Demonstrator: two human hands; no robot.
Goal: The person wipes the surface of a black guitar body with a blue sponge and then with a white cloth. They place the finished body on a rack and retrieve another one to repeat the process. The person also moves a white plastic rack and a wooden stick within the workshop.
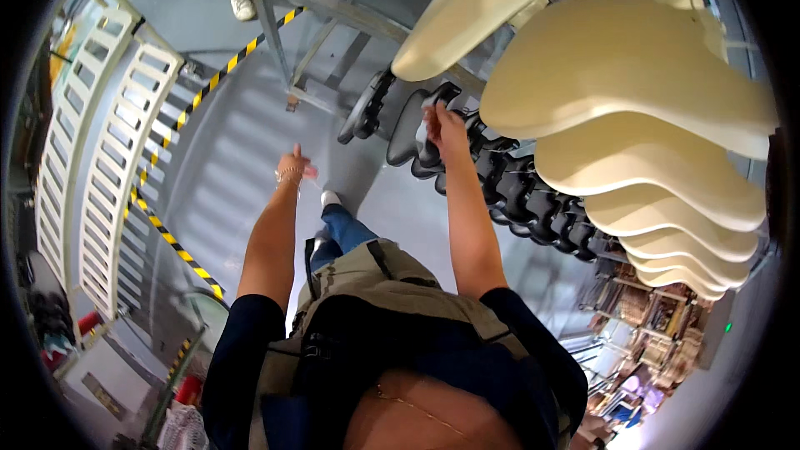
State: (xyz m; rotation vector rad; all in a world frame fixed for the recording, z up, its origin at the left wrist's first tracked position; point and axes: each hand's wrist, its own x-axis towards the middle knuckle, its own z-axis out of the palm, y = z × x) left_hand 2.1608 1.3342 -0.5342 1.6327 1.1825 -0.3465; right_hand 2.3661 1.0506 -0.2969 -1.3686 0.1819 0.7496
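My left hand point(292, 164) hangs over the grey floor, a bracelet on its wrist. Its fingers look apart, and I make out nothing held in them. My right hand point(447, 129) reaches forward over a black moulded seat-like piece point(428, 151) at the front of a row. The fingers there are bent and blurred, so whether they touch or grip that piece is unclear. Behind it, a long row of similar black pieces point(533, 200) runs back to the right. Cream-coloured curved panels point(617, 67) hang one behind another above that row.
Ahead of me rises a grey metal frame point(333, 8), near black-and-yellow floor tape point(200, 100). White slatted panels point(125, 167) stand at the left. Loaded shelves point(658, 308) are at the lower right. Another person's shoe point(242, 6) shows at the top.
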